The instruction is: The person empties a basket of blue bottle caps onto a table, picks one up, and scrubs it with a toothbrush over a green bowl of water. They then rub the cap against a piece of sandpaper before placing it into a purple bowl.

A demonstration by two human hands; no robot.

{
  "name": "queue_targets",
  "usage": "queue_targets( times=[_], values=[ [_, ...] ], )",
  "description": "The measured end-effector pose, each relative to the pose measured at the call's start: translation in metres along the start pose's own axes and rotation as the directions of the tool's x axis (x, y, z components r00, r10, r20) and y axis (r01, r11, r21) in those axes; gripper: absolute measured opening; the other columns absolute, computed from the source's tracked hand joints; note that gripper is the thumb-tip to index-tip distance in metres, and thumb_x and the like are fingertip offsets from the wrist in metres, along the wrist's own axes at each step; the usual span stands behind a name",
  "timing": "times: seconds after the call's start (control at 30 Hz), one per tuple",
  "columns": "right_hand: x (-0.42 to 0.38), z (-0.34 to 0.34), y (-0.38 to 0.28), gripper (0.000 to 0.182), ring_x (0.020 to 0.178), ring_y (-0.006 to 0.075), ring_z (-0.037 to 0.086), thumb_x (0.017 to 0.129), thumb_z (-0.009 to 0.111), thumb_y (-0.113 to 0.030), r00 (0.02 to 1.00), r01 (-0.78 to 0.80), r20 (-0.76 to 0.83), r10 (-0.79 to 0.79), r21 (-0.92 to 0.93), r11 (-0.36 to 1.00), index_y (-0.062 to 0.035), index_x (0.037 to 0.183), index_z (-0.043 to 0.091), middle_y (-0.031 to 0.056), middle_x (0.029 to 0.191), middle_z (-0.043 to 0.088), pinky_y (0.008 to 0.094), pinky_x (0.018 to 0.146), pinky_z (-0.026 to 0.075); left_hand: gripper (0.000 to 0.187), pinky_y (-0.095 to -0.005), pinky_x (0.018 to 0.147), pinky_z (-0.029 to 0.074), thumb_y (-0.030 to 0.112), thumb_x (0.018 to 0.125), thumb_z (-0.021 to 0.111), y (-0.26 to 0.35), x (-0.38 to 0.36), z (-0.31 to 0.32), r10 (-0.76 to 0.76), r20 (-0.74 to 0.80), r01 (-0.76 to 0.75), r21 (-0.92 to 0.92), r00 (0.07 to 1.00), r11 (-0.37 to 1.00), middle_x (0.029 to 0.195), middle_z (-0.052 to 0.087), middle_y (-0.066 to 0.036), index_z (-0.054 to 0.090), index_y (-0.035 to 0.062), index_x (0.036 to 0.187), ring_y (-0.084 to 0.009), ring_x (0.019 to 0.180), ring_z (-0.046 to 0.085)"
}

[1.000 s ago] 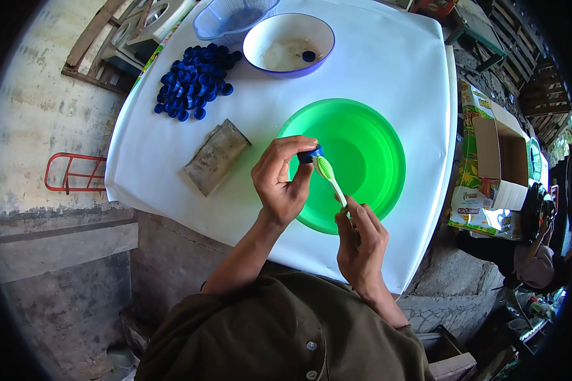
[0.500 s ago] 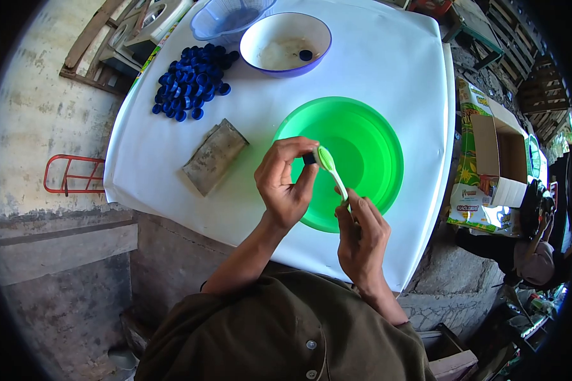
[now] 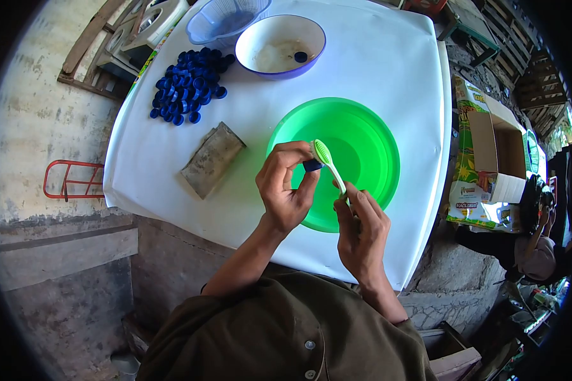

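Between the thumb and fingers of my left hand (image 3: 286,187) is a dark blue bottle cap (image 3: 312,165). My right hand (image 3: 363,232) grips the handle of a green and white toothbrush (image 3: 331,166), whose head is against the upper side of the cap. Both hands are over the near left part of a green basin (image 3: 388,140). A heap of blue bottle caps (image 3: 187,86) lies at the far left of the table. One more cap (image 3: 300,57) sits in a white bowl with a purple outside (image 3: 283,74).
A blue plastic basket (image 3: 203,32) stands beside the bowl at the back. A worn grey block (image 3: 213,160) lies left of the basin on the white-covered table (image 3: 419,82). Off to the right are an open cardboard box (image 3: 489,152) and another person (image 3: 534,257).
The toothbrush head has shifted slightly up and left across the cap, and the cap has turned a little in my left fingers. Both hands keep their grip.
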State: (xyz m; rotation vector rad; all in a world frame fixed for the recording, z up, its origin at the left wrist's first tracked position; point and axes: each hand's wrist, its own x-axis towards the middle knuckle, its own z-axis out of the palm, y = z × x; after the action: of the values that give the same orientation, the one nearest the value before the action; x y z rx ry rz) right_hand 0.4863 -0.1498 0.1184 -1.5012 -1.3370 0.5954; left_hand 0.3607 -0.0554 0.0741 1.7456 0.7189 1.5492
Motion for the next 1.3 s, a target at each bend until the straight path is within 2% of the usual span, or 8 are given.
queue_targets(
  times=[0.23,0.4,0.5,0.6,0.73,0.87,1.1,1.3],
  values=[
    [-0.019,0.003,0.012,0.027,0.055,0.0226,0.052,0.086,0.066,0.008,0.996,-0.065,0.064,0.062,0.040,0.997,0.0041,0.113,0.066,0.0132,0.072,0.055,0.0332,0.051,0.041,0.022,-0.0337,0.088,0.058,-0.014,0.087,0.062,-0.005,0.010,-0.009,-0.050,-0.070,0.040,-0.138,0.996,0.990,0.107,0.059,-0.018,0.055,-0.0060,0.106,-0.0232,0.094,0.066],
    [-0.015,-0.013,0.017,0.027,0.056,0.0176,0.048,0.087,0.064,0.007,0.987,-0.162,0.045,0.157,0.160,0.974,0.0034,0.114,0.066,0.0105,0.070,0.054,0.0304,0.052,0.037,0.014,-0.0269,0.069,0.053,-0.006,0.095,0.059,0.000,0.009,-0.010,-0.157,0.020,0.156,-0.265,0.987,0.952,0.115,0.064,-0.022,0.056,-0.0062,0.108,-0.0157,0.080,0.065],
    [-0.011,-0.014,0.018,0.026,0.057,0.0171,0.048,0.088,0.064,0.006,0.981,-0.193,0.068,0.183,0.190,0.963,0.0033,0.114,0.066,0.0106,0.071,0.056,0.0302,0.053,0.038,0.019,-0.0261,0.068,0.052,-0.004,0.096,0.058,-0.004,0.010,-0.014,-0.127,0.119,0.152,-0.231,0.985,0.961,0.115,0.065,-0.019,0.058,-0.0059,0.115,-0.0139,0.076,0.062],
    [-0.011,-0.006,0.016,0.024,0.057,0.0173,0.049,0.089,0.064,0.005,0.984,-0.173,0.083,0.158,0.234,0.957,0.0038,0.113,0.066,0.0109,0.072,0.056,0.0306,0.053,0.038,0.030,-0.0272,0.074,0.053,-0.006,0.094,0.055,0.002,0.013,-0.017,-0.146,0.189,0.177,-0.157,0.971,0.972,0.119,0.064,-0.019,0.059,-0.0052,0.124,-0.0144,0.085,0.062],
    [-0.004,0.009,0.016,0.024,0.057,0.0187,0.048,0.089,0.065,0.004,0.989,-0.145,0.066,0.134,0.229,0.963,0.0046,0.113,0.065,0.0111,0.071,0.054,0.0319,0.053,0.038,0.035,-0.0323,0.086,0.053,-0.008,0.092,0.054,0.011,0.013,-0.011,-0.260,0.235,0.342,-0.448,0.937,0.826,0.126,0.061,-0.019,0.058,-0.0057,0.127,-0.0164,0.093,0.062],
    [-0.002,0.011,0.013,0.025,0.056,0.0201,0.048,0.088,0.066,0.005,0.993,-0.118,0.058,0.107,0.221,0.968,0.0035,0.113,0.065,0.0114,0.070,0.053,0.0327,0.052,0.037,0.035,-0.0371,0.094,0.051,0.004,0.096,0.062,0.011,0.014,-0.017,-0.286,0.282,0.395,-0.500,0.916,0.771,0.128,0.060,-0.020,0.056,-0.0060,0.129,-0.0189,0.100,0.062],
    [-0.014,0.004,0.013,0.026,0.055,0.0234,0.050,0.085,0.067,0.007,0.994,-0.078,0.085,0.067,0.139,0.987,0.0025,0.110,0.066,0.0130,0.070,0.054,0.0335,0.050,0.038,0.042,-0.0390,0.100,0.049,0.011,0.096,0.066,0.001,0.015,-0.019,-0.241,0.283,0.370,-0.658,0.928,0.655,0.124,0.062,-0.020,0.051,-0.0050,0.132,-0.0238,0.111,0.061],
    [0.002,0.003,0.003,0.027,0.055,0.0234,0.051,0.084,0.067,0.009,1.000,0.002,-0.003,-0.002,0.127,0.992,0.0034,0.110,0.065,0.0131,0.071,0.055,0.0345,0.050,0.040,0.049,-0.0414,0.102,0.047,0.015,0.095,0.068,0.009,0.014,-0.011,-0.267,0.306,0.406,-0.663,0.914,0.629,0.124,0.061,-0.020,0.047,-0.0028,0.136,-0.0250,0.117,0.059]
  ],
)
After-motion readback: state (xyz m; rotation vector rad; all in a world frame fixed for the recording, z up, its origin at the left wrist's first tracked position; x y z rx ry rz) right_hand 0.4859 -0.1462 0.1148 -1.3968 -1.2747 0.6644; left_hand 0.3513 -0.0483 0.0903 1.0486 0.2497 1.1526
